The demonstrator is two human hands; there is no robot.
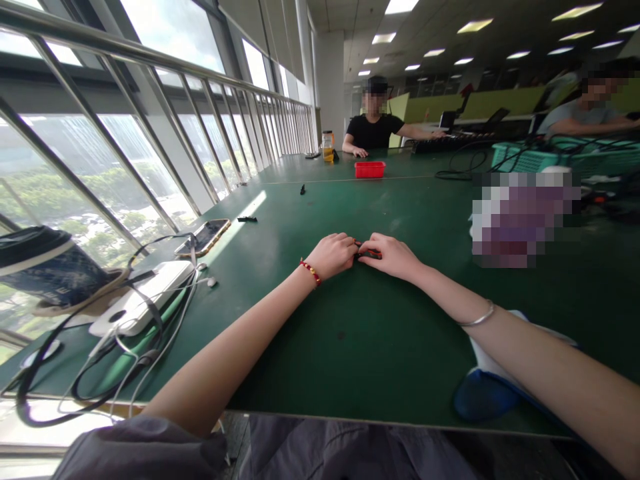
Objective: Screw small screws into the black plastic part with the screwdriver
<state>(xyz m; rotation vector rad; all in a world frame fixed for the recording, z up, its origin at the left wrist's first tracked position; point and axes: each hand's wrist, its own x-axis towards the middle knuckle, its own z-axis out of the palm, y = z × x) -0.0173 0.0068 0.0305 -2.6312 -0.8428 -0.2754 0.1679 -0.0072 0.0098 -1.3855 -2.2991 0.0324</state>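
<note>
My left hand (334, 255) and my right hand (391, 256) meet on the green table (380, 333), fingers curled and pinched together. Between them sits a small red and black part (367, 252), gripped from both sides. It is too small to name more exactly. A red beaded bracelet circles my left wrist and a silver bangle my right.
A phone (205, 237), a white device (145, 293) with tangled cables and a dark bag (47, 267) lie at the left by the window rail. Small black pieces (247, 219) and a red tray (370, 169) sit farther off. A blue-and-white item (493, 387) lies under my right forearm. Two people sit beyond.
</note>
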